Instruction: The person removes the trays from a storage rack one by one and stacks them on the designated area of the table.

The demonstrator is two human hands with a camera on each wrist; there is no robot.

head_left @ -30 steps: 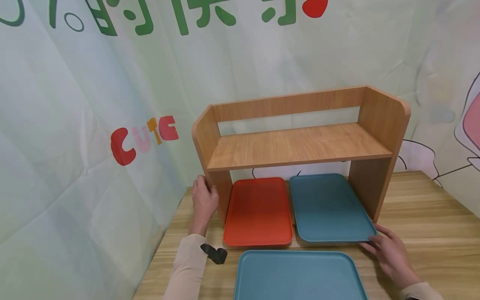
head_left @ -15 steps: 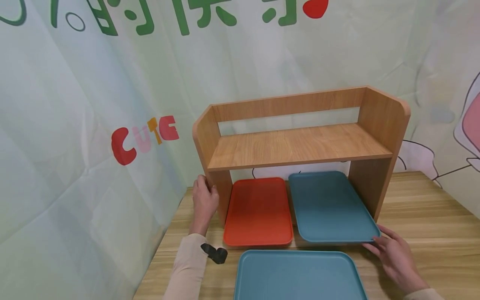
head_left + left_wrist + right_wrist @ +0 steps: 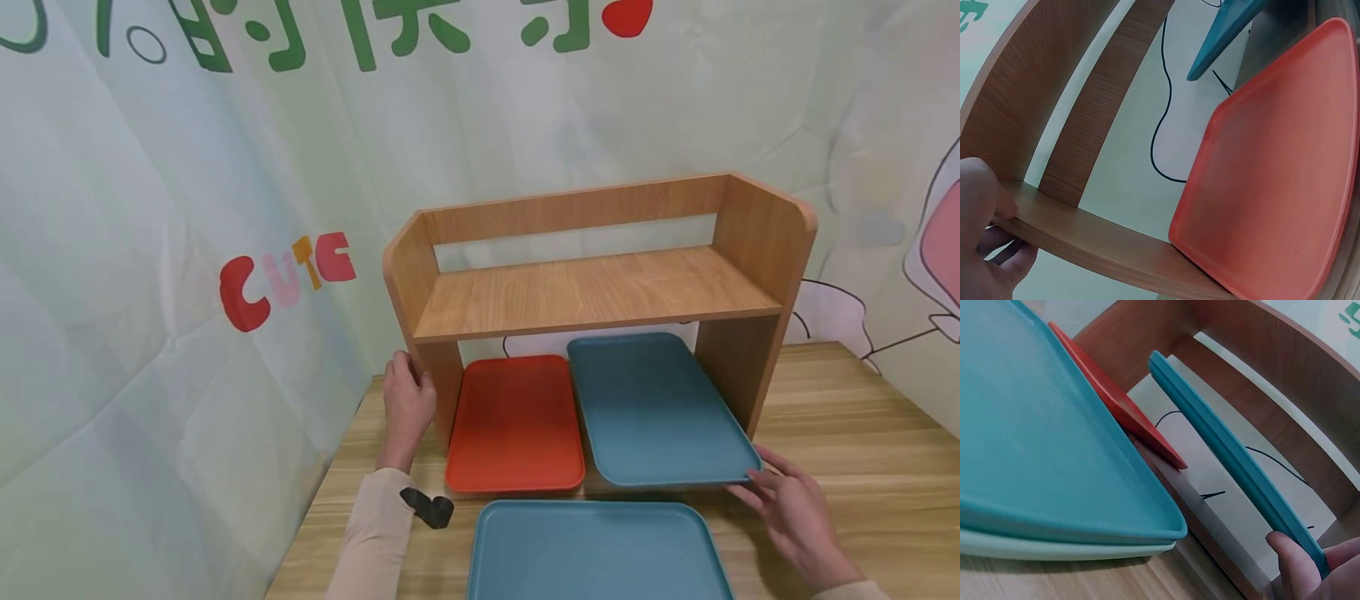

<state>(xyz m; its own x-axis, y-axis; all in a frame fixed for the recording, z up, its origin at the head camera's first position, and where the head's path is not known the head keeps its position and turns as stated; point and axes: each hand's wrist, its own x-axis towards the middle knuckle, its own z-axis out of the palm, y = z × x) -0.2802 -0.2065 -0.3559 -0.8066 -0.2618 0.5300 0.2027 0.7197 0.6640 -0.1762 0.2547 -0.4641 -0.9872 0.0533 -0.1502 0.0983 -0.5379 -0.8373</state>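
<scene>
A wooden shelf (image 3: 600, 292) stands on the table, and my left hand (image 3: 408, 404) grips the edge of its left side panel. In the left wrist view, thumb and fingers of that left hand (image 3: 991, 231) lie on either side of the board. Under the shelf board a red tray (image 3: 517, 425) lies at the left. Beside it my right hand (image 3: 797, 508) pinches the front right corner of a blue tray (image 3: 660, 408). The right wrist view shows this blue tray (image 3: 1235, 462) edge-on, raised off the table, with the right thumb on one face and fingers on the other.
Another blue tray (image 3: 600, 550) lies in front of the shelf. In the right wrist view it sits on a pale green tray (image 3: 1072, 547). A printed fabric backdrop (image 3: 187, 375) hangs behind and left of the wooden table (image 3: 847, 417).
The far edge of the held blue tray has risen and shifted left. My right hand has moved slightly right with its corner. My left hand stays on the side panel.
</scene>
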